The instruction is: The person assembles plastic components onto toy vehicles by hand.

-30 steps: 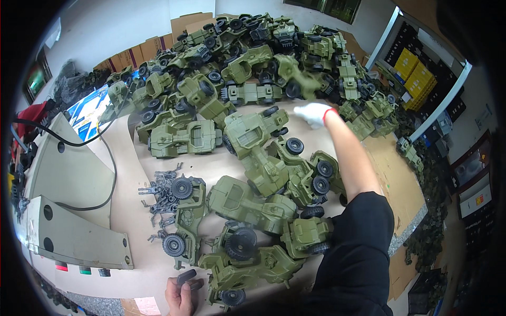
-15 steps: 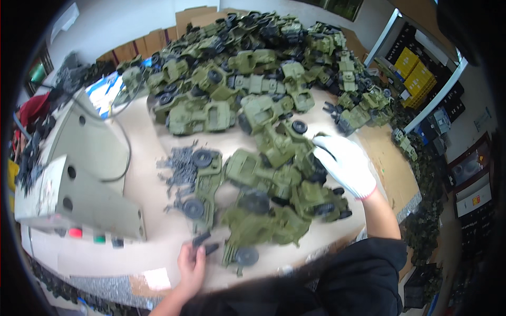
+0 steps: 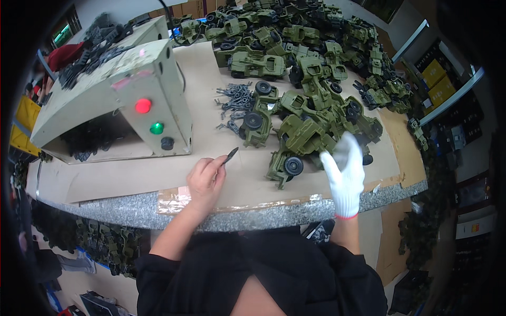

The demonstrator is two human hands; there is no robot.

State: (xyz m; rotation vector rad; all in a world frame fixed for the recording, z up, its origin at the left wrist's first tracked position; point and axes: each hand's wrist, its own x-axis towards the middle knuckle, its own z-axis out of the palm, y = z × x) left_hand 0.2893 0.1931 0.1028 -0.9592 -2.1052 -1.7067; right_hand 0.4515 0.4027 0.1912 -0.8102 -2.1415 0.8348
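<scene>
My bare left hand (image 3: 205,181) is closed over the table's near part, pinching a small dark pointed piece (image 3: 230,156) whose kind I cannot make out. To its right lies an olive-green toy jeep part (image 3: 278,173) with a black wheel (image 3: 293,166). My right hand (image 3: 345,179), in a white glove, is smeared by motion; thumb and fingers stand apart with nothing seen between them. It is at the near right edge of a cluster of olive-green toy jeeps (image 3: 303,134). Another jeep part with two wheels (image 3: 258,126) lies beyond my left hand.
A pale metal machine (image 3: 174,105) with a red button (image 3: 143,106) and a green one (image 3: 156,128) stands left. Loose grey plastic pieces (image 3: 235,100) lie past the jeep parts. More toy jeeps (image 3: 316,37) are heaped at the back. The granite table edge (image 3: 263,215) runs in front.
The view has swung left and down. My gloved hand has come back from the jeeps toward the near edge. My left hand still holds a dark piece.
</scene>
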